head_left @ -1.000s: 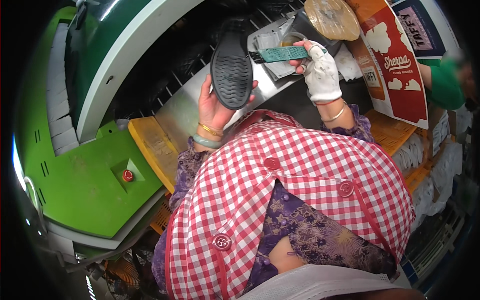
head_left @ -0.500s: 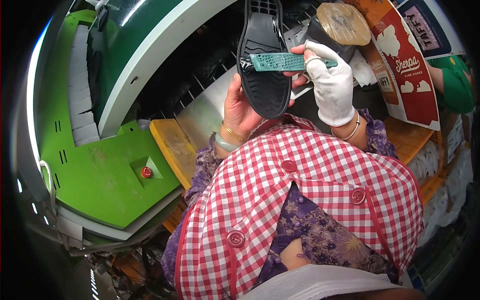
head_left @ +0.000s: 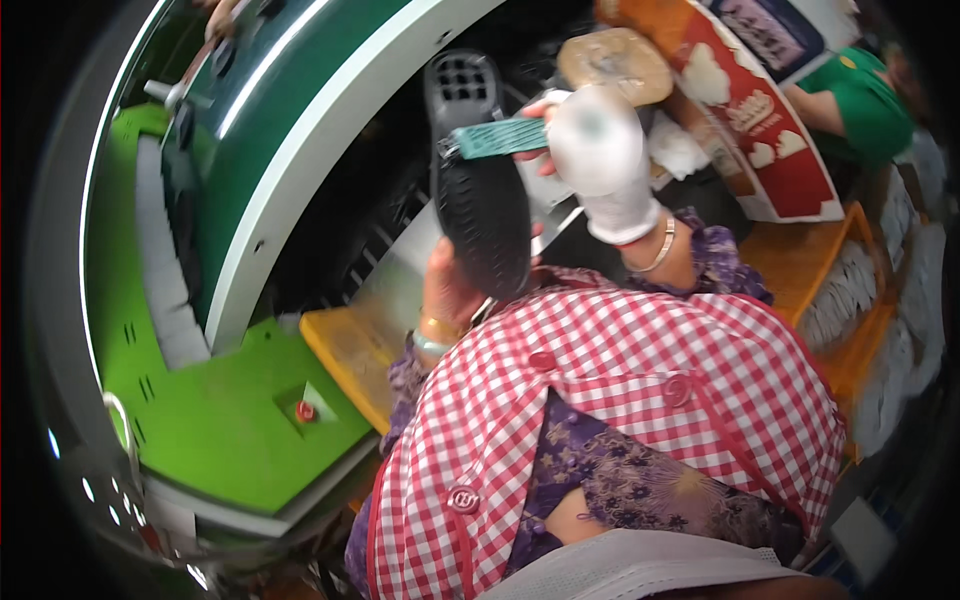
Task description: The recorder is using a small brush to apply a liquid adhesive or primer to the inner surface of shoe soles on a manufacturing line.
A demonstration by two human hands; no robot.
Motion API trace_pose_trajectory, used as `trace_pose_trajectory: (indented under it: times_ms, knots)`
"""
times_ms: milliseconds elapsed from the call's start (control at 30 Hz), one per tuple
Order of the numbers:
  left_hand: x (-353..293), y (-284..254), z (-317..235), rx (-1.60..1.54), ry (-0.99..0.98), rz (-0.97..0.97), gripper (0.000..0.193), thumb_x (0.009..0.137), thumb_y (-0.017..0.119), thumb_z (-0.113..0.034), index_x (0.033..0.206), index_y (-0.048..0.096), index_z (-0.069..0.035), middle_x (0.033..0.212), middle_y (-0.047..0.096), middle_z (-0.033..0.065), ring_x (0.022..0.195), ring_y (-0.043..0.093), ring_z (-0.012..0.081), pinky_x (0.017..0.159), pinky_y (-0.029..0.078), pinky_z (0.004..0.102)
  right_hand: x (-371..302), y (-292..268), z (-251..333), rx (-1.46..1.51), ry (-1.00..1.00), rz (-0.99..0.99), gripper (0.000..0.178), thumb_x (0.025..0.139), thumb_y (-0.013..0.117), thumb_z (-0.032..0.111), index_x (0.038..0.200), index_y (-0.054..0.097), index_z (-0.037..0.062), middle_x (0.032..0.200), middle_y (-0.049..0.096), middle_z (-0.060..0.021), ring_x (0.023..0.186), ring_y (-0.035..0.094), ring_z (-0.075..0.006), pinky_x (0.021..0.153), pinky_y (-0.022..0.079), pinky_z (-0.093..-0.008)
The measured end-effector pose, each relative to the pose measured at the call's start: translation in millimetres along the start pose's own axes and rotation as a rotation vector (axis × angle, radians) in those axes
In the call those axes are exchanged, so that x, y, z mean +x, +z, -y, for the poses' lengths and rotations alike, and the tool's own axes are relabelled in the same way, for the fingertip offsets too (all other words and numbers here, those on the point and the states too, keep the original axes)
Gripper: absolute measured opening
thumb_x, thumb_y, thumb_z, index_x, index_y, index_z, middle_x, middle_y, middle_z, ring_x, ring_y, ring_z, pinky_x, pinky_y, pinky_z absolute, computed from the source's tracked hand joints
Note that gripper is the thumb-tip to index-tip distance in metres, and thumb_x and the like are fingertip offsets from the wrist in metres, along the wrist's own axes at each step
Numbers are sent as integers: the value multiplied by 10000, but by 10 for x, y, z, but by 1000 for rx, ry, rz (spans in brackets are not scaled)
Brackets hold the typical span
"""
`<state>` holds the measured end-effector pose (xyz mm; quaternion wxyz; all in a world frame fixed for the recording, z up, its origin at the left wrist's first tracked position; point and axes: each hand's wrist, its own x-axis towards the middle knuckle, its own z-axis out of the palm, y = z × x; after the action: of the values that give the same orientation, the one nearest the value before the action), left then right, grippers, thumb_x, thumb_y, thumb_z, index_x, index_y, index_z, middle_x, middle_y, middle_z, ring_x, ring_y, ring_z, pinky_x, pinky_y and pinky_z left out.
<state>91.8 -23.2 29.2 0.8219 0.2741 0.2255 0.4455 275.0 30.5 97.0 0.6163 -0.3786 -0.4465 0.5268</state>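
Note:
My bare left hand is closed around the near end and side of a black shoe sole. The sole stands tilted with its far end pointing away, where a grid of small cells shows. A white glove covers most of my right hand, with some fingertips bare; motion blurs it. It grips a green brush with a patterned handle. The brush lies across the sole, its dark tip at the sole's left edge. Whether the bristles press on the edge or just hover there is hard to see.
On the left is a green machine with a red button and a pale curved frame. A yellow tray adjoins it. Right are a round tan object, a red printed box, orange crates and another person's green sleeve.
The whole view has shifted, and the sole and both hands now appear farther left. Along the sole's left edge, the brush tip has moved toward the far end.

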Motion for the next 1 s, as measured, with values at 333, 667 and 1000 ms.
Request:
trace_pose_trajectory:
  times_ms: [333, 667, 1000]
  knots:
    - [-109, -10, 141, 99, 43, -29, 815, 808, 447, -619, 1381, 274, -66, 1309, 414, 194, 1160, 451, 399, 842, 489, 489, 330, -118, -103, 95, -50, 5, 152, 887, 515, 96, 947, 592, -19, 791, 617, -71, 649, 632, -106, 506, 471, -170]
    - [22, -48, 43, -181, -30, 56, 760, 836, 499, -523, 1364, 278, -23, 1316, 396, 234, 1185, 434, 399, 903, 463, 492, 26, -185, -137, 62, 91, 100, 180, 899, 480, 78, 990, 583, -39, 847, 633, -94, 688, 637, -124, 541, 467, -174]
    - [2, -163, 76, -280, 73, 27, 665, 889, 389, -542, 1350, 314, -69, 1293, 428, 210, 1148, 476, 385, 859, 490, 500, -151, -7, -190, 79, 274, 207, 172, 895, 506, 98, 979, 596, -22, 795, 620, -80, 672, 627, -109, 503, 503, -206]
